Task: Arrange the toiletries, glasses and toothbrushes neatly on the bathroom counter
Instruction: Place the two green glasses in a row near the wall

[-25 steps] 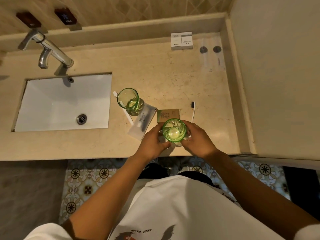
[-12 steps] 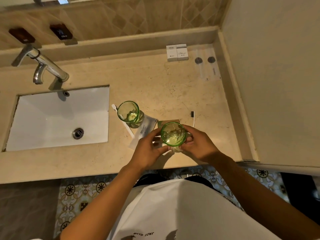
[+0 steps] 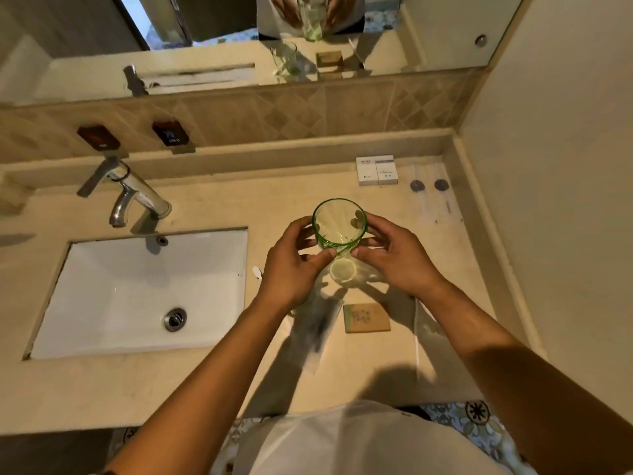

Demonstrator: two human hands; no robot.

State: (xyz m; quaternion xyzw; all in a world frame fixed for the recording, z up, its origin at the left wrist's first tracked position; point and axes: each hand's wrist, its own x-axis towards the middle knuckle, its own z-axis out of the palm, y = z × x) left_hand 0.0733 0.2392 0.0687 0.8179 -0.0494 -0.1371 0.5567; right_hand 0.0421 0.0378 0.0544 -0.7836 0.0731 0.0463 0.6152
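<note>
Holding the green glass (image 3: 339, 226) between both hands, the person has it lifted clear of the tabletop (image 3: 219, 204), its greenish shadow ring lying just below it. Left hand (image 3: 291, 265) and right hand (image 3: 399, 255) are each clamped on opposite sides of the tumbler, thumbs meeting near its base, mouth facing up. Beyond the hands, against the back ledge, stand the white boxes (image 3: 376, 170); beyond the right hand lie clear sachets (image 3: 432, 197) with dark caps. Nearer the person than the hands sit a brown soap packet (image 3: 366, 317) and a blurred wrapper (image 3: 317, 329); a second glass, if present, is hidden under the left wrist.

Assessment: the step in hand appears to be relocating the glass toward the back row. Recommend lowering it level, base flat, onto bare stone short of the boxes, not touching them. Glass on stone chips readily, so set down softly and release one hand at a time. Wet or smooth walls may slip; keep the two-sided hold until it stands
</note>
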